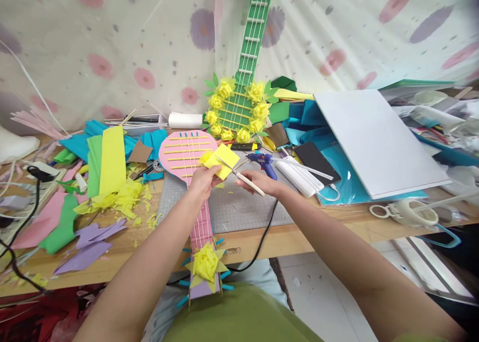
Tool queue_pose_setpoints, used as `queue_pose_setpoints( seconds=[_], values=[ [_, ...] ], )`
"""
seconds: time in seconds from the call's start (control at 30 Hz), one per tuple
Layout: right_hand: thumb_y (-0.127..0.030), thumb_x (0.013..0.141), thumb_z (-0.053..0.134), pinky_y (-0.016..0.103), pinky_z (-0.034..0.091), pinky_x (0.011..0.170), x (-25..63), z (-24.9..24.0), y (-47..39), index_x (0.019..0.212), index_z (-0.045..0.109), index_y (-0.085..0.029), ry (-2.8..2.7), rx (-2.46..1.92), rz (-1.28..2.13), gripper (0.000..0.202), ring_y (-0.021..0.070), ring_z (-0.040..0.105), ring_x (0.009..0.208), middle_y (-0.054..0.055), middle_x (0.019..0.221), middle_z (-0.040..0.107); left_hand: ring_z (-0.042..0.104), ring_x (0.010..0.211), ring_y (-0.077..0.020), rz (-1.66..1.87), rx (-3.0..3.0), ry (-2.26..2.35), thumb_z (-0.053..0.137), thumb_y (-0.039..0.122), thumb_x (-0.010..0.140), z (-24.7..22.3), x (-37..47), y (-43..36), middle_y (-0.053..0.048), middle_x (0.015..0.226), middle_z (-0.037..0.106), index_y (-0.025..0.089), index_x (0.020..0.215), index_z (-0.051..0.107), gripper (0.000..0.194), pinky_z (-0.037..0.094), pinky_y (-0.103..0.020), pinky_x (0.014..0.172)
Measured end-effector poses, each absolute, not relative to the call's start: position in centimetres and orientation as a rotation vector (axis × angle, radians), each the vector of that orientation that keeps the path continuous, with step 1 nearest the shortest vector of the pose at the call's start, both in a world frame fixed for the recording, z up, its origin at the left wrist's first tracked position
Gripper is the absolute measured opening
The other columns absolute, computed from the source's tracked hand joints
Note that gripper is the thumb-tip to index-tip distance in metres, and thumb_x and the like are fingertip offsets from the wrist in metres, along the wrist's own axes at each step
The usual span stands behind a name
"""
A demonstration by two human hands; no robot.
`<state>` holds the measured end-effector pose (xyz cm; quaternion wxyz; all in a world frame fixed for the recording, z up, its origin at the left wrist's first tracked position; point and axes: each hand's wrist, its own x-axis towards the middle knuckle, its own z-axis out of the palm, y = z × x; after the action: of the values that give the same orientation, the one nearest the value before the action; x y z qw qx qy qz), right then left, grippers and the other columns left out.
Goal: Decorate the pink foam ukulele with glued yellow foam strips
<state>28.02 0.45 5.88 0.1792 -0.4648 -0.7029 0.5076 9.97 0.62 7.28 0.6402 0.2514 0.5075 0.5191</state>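
My left hand [203, 181] pinches a square of yellow crepe paper [229, 158] over the grey cutting mat [239, 210]. In my right hand [258, 180] is a pair of scissors with pale handles [251, 183], its blades lying across the yellow paper. Beneath my left forearm rests a pink paper guitar [187, 150] with yellow strips and white strings; its neck points toward me and ends in a yellow paper flower [205, 263]. Behind my hands a green paper guitar [245, 97] ringed with yellow flowers leans upright against the patterned curtain.
A blue glue gun [264, 163] lies right of my hands, near a dark phone [317, 162] and a white power bank [299, 176]. Crepe paper scraps [123, 195] cover the left side. A white board [377, 142] and tape roll [413, 213] lie right. A black cable [264, 240] crosses the table edge.
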Motion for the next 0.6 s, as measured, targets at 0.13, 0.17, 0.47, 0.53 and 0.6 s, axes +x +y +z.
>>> queue_pose_setpoints(
  seconds=[0.13,0.17,0.47,0.53,0.6],
  values=[
    [-0.062,0.068,0.061,0.022,0.033,0.043,28.0,5.6,0.7,0.069,0.043,-0.019,-1.931,-1.297,1.473,0.047,0.0078,0.043,0.045,-0.006,0.051,0.045,0.065,0.066,-0.0145,1.18,0.582,1.148,0.062,0.009,0.069,7.0,10.2,0.7,-0.006,0.077,0.07,0.01,0.084,0.064,0.015,0.056,-0.032,0.071],
    [-0.062,0.067,0.061,0.022,0.033,0.043,28.0,5.5,0.8,0.069,0.043,-0.019,-1.907,-1.307,1.482,0.047,0.0076,0.043,0.044,-0.006,0.051,0.044,0.065,0.067,-0.0148,1.178,0.586,1.147,0.062,0.009,0.069,6.9,10.2,0.7,-0.007,0.078,0.07,0.01,0.085,0.064,0.016,0.056,-0.032,0.071],
    [-0.064,0.061,0.065,0.021,0.03,0.038,28.2,4.9,0.1,0.066,0.043,-0.019,-1.8,-1.411,1.5,0.05,0.0067,0.041,0.04,-0.007,0.048,0.042,0.067,0.072,-0.0163,1.147,0.569,1.149,0.062,0.008,0.069,6.7,10.6,0.5,-0.008,0.08,0.07,0.01,0.089,0.062,0.02,0.056,-0.032,0.071],
    [-0.065,0.06,0.065,0.021,0.031,0.038,28.5,5.1,-0.1,0.066,0.043,-0.019,-1.783,-1.405,1.526,0.051,0.0064,0.04,0.039,-0.008,0.048,0.042,0.066,0.07,-0.0159,1.136,0.575,1.142,0.062,0.008,0.068,6.6,10.8,0.4,-0.008,0.079,0.07,0.011,0.088,0.063,0.02,0.056,-0.031,0.069],
    [-0.065,0.06,0.065,0.021,0.032,0.039,28.7,5.1,-0.2,0.066,0.044,-0.019,-1.791,-1.392,1.541,0.051,0.0066,0.04,0.04,-0.007,0.047,0.042,0.066,0.067,-0.0151,1.119,0.587,1.132,0.062,0.007,0.068,6.5,11.0,0.2,-0.007,0.078,0.07,0.011,0.087,0.063,0.02,0.056,-0.029,0.067]
  ],
)
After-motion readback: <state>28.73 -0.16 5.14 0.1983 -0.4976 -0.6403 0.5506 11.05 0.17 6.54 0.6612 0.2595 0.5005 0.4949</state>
